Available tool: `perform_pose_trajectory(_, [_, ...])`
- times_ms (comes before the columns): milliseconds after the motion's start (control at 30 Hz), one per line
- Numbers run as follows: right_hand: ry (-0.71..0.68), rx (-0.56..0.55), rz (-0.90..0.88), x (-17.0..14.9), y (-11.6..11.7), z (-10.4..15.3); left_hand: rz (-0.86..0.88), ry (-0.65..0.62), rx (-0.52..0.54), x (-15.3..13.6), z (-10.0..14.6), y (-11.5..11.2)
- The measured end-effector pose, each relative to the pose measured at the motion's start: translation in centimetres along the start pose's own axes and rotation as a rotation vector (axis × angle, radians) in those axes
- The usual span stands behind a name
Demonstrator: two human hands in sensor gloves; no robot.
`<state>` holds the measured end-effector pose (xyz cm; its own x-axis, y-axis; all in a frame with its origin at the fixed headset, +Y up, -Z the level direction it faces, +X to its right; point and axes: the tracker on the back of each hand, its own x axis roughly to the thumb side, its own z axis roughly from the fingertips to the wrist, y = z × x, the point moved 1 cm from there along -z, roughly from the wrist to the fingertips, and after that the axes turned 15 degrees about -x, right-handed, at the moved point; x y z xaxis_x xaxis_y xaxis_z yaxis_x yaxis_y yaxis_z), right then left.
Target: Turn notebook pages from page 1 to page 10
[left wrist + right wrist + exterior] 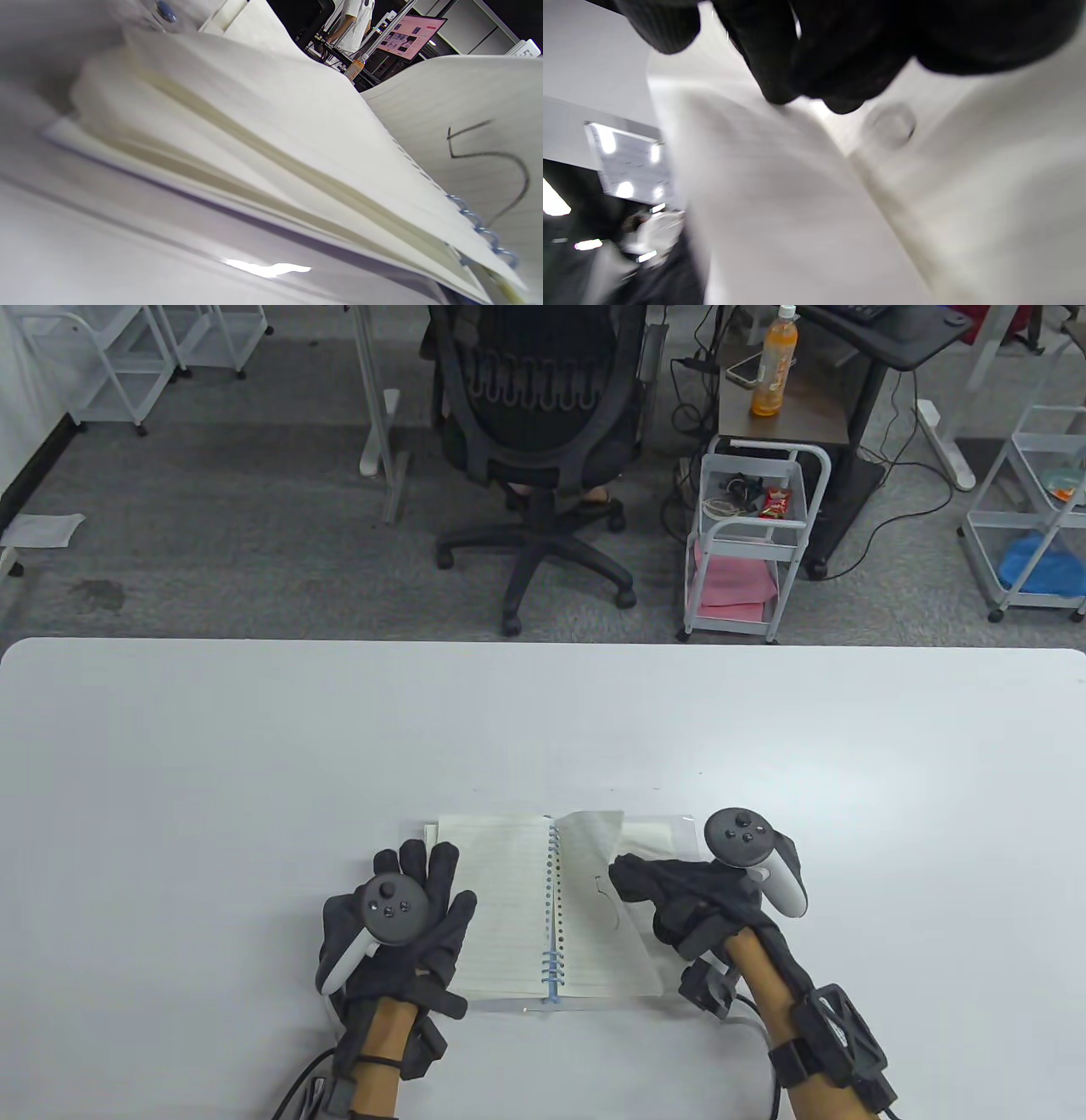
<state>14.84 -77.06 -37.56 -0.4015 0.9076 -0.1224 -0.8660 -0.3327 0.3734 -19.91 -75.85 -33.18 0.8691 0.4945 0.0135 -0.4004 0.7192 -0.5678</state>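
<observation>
A spiral notebook lies open near the table's front edge, with lined pages and a blue wire binding. My left hand rests flat, fingers spread, on the left page's outer edge. My right hand grips the right-hand page at its outer edge and holds it lifted and curled. A handwritten 5 shows on that raised page in the left wrist view. In the right wrist view my gloved fingertips sit on the blurred paper.
The white table spreads wide around the notebook. An office chair, a small white cart and a side table with an orange bottle stand on the floor beyond the far edge.
</observation>
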Motion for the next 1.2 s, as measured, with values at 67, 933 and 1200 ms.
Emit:
perform_pose_trajectory(67, [-0.006,0.073,-0.045,0.0,1.0,0.1,0.017,-0.008,0.018,-0.1,0.2,0.2])
perform_pose_trajectory(933, [-0.227,-0.021,0.403,3.6,8.2,0.7,0.067,-0.041,0.072,-0.2,1.4,1.4])
perform_pose_trajectory(1200, [-0.044,-0.261,0.626,0.5,2.1,-0.8,0.028,-0.028,0.034,0.2,0.6,0.6])
